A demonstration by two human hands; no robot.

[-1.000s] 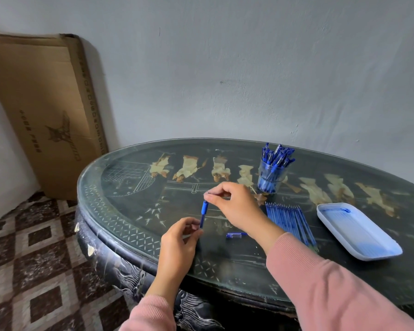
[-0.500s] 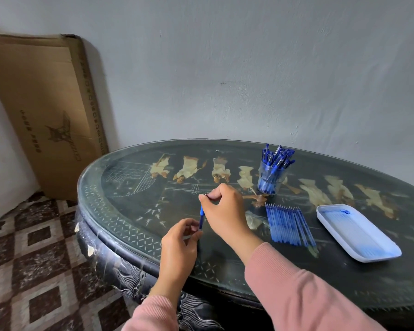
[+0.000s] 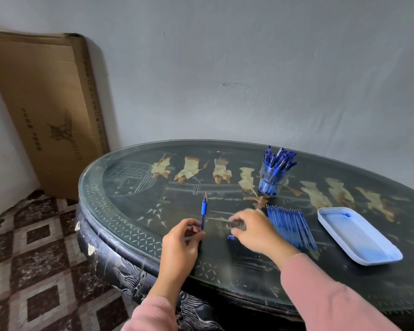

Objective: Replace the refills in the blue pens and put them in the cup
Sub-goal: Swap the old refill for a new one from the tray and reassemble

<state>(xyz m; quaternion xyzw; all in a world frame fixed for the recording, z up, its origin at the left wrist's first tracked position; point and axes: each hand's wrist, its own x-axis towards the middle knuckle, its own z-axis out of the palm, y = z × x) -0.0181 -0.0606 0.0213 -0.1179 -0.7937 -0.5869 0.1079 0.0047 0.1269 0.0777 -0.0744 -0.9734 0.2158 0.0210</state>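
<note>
Left hand [image 3: 179, 237] pinched the lower end of a blue pen [image 3: 204, 211], tip up, just inside the table's [image 3: 129, 211] near-left rim, with bare tabletop beyond it. Right hand [image 3: 253, 231] was blurred, so its grip could not be told. It had let go of the pen's top and moved right, over a small blue piece [image 3: 231, 237]. Refills [image 3: 289, 225] lay just right of it, the cup [image 3: 271, 182] farther off, and a tray [image 3: 339, 235] to the right.
</note>
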